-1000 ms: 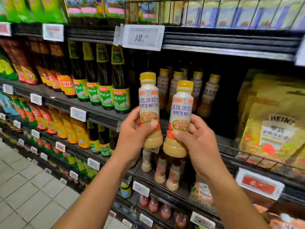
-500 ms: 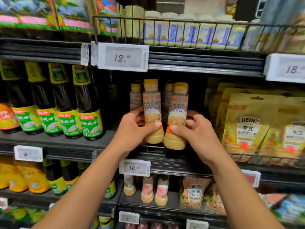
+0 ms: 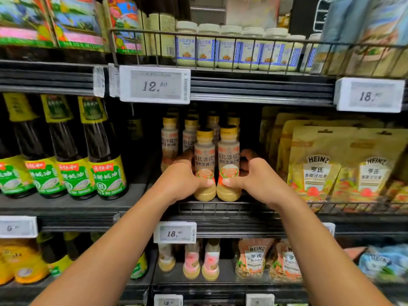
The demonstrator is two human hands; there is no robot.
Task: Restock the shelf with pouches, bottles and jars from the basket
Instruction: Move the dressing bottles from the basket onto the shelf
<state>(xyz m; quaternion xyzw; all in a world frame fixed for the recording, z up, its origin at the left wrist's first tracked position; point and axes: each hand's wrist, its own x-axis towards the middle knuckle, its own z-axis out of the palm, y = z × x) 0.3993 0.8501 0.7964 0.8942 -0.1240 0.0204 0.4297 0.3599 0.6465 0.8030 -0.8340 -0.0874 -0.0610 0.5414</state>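
Two slim plastic dressing bottles with waisted bodies, bulbous bases full of beige sauce and matte yellow caps stand upright and side by side, their bases at the front edge of the wire-fronted middle shelf. The left hand wraps the left bottle low down, thumb across its orange band. The right hand grips the right bottle the same way. A second ago both were held up in the air in front of the shelf, leaning slightly apart; now they sit level and touching (whether their weight is on the shelf, I cannot tell). Matching bottles stand just behind. Glossy dark glass bottles are to the left, crinkled gold Heinz pouches to the right, and a price tag hangs overhead.
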